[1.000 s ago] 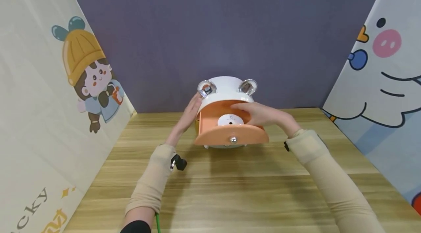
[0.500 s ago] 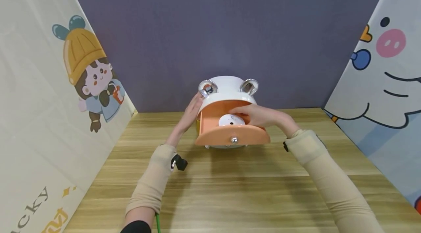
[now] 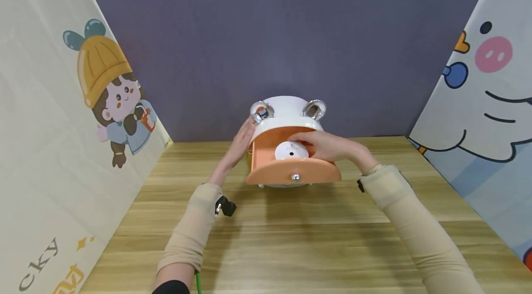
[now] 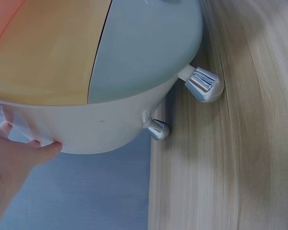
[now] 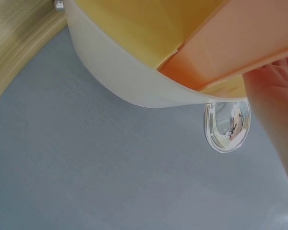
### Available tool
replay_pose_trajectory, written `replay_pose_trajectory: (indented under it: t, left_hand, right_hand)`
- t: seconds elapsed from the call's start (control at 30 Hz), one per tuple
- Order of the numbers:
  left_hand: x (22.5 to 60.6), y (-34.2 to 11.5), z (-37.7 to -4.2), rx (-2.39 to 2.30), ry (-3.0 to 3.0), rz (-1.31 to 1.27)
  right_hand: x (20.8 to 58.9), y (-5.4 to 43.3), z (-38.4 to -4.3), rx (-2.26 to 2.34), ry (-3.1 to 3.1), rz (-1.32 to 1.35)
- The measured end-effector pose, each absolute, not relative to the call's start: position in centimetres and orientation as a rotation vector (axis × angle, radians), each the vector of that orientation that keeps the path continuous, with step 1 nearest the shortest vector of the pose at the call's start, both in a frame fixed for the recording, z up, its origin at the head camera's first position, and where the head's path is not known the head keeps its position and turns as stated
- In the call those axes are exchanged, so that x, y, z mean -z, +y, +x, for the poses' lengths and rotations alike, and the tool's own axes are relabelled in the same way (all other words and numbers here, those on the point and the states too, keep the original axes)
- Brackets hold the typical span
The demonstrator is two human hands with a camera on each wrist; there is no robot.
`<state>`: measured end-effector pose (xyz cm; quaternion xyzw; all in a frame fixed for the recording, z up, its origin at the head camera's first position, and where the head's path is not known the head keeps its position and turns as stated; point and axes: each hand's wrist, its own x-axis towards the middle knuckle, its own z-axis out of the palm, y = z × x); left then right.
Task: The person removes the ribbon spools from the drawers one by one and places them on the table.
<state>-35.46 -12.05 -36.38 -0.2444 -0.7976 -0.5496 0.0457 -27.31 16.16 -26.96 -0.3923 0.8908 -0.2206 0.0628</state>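
A small white drawer cabinet (image 3: 287, 105) with silver ears and silver feet stands at the back of the table in the head view. Its orange top drawer (image 3: 266, 171) is pulled out, with a silver knob on the front. Inside lies a white disc (image 3: 287, 152) with small print and a dark hole. My right hand (image 3: 328, 144) reaches into the drawer from the right and pinches the disc's far edge; the thumb is hidden. My left hand (image 3: 241, 142) rests with extended fingers against the cabinet's left side, thumb visible on the white shell (image 4: 101, 127) in the left wrist view.
Below the orange drawer are a yellow drawer (image 4: 48, 57) and a grey-green drawer (image 4: 149, 48), both closed. Behind the cabinet rises a dark grey-blue wall (image 3: 287, 31). Printed cartoon panels flank the wooden table (image 3: 299, 248).
The right fingers have drawn in closer on the white disc, which has shifted or tilted slightly upward in the drawer. The left hand and the cabinet have stayed put.
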Motion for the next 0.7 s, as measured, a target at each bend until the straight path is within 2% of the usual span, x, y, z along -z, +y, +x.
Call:
replay_pose_trajectory:
  t: [0.7]
  left_hand:
    - [36.4,-12.2,-35.2,1.712,-2.407,-0.769]
  right_hand:
    - [25.3,17.0,-26.0,0.733,2.752,-1.103]
